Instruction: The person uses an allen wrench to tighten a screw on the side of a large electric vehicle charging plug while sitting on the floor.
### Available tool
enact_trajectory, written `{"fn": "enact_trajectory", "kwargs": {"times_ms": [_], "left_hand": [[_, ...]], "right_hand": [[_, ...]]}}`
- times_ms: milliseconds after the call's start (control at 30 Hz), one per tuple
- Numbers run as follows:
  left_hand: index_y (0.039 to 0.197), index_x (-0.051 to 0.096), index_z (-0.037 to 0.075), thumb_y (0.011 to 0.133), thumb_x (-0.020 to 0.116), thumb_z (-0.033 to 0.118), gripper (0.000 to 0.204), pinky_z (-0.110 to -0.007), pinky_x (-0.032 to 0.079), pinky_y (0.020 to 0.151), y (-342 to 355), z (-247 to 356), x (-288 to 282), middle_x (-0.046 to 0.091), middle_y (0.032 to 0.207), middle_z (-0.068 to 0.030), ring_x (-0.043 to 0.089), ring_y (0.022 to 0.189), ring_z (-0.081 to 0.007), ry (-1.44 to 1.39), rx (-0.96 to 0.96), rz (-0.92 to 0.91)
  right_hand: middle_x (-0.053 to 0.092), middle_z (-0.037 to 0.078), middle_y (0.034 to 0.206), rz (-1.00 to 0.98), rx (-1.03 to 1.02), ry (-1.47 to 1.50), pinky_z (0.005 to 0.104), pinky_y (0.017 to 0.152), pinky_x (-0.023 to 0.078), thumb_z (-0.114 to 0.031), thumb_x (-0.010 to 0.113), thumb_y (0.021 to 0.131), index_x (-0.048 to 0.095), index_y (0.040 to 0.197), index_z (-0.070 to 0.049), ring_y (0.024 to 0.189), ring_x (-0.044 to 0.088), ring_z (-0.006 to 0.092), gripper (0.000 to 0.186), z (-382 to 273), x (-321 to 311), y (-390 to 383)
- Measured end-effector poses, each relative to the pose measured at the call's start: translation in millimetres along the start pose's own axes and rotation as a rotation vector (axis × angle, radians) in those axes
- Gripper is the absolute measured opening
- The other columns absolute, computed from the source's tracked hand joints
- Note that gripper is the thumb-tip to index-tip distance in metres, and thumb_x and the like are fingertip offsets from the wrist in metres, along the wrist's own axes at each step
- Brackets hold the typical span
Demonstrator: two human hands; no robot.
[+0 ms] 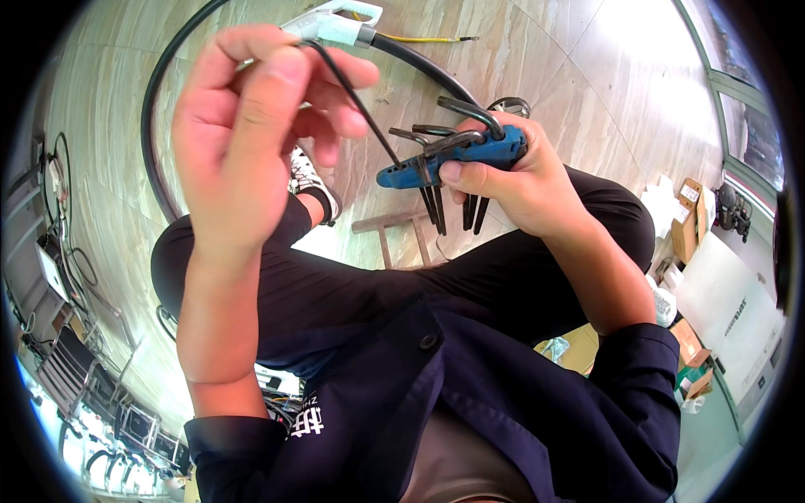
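Note:
My right hand (537, 184) is closed around a blue hex key holder (402, 174). Several black hex keys stand in the holder, bent ends above and long shafts below. Between thumb and forefinger, my left hand (251, 126) pinches the bent end of a thin black hex key (352, 92), its other fingers loosely curled. The key slants down to the right, and its lower end meets the holder near the narrow left end. I cannot tell how deep it sits in the hole.
On the tiled floor ahead lies a white charging gun (335, 23) with a thick black cable (151, 109) looping left. A small wooden stool (386, 243) stands between my legs. Cardboard boxes (689, 218) and a white panel (721, 310) are at right, metal chairs (71, 369) at left.

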State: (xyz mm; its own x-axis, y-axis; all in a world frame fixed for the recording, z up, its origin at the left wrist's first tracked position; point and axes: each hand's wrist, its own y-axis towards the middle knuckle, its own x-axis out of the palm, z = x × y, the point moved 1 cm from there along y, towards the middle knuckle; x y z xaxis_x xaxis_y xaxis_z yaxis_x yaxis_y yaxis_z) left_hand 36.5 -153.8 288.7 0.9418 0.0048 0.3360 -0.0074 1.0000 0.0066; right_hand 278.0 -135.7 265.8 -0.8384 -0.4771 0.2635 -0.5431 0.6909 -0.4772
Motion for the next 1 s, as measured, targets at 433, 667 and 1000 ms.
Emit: {"fn": "enact_trajectory", "kwargs": {"times_ms": [433, 667, 1000], "left_hand": [[0.106, 0.050, 0.004, 0.103, 0.044, 0.017, 0.016, -0.028, 0.050, 0.057, 4.1, -3.0, -2.0, 0.069, 0.097, -0.0200, 0.065, 0.071, -0.0187, 0.037, -0.028, 0.029], [0.105, 0.050, 0.003, 0.102, 0.046, 0.017, 0.014, -0.029, 0.051, 0.061, 2.8, -4.4, 0.6, 0.069, 0.097, -0.0200, 0.065, 0.071, -0.0184, 0.068, -0.042, 0.044], [0.104, 0.050, 0.004, 0.102, 0.047, 0.016, 0.012, -0.030, 0.051, 0.062, 2.3, -5.9, 1.5, 0.069, 0.095, -0.0195, 0.065, 0.071, -0.0186, 0.104, -0.044, 0.024]], "right_hand": [[0.067, 0.003, 0.075, -0.001, -0.018, 0.066, 0.0230, 0.060, 0.047, -0.004, 0.074, 0.084, 0.066, 0.092, -0.001, 0.065, 0.062, 0.0094, 0.013, -1.9, -1.9, 1.3], [0.066, 0.002, 0.076, -0.004, -0.044, 0.003, 0.0221, 0.061, 0.047, -0.006, 0.077, 0.082, 0.065, 0.093, -0.001, 0.067, 0.061, 0.0073, 0.016, 0.0, -3.7, 1.7], [0.066, 0.000, 0.077, 0.014, -0.043, -0.079, 0.0212, 0.063, 0.048, -0.007, 0.078, 0.081, 0.066, 0.095, 0.000, 0.069, 0.060, 0.0054, 0.020, -5.2, -4.2, -0.8]]}}
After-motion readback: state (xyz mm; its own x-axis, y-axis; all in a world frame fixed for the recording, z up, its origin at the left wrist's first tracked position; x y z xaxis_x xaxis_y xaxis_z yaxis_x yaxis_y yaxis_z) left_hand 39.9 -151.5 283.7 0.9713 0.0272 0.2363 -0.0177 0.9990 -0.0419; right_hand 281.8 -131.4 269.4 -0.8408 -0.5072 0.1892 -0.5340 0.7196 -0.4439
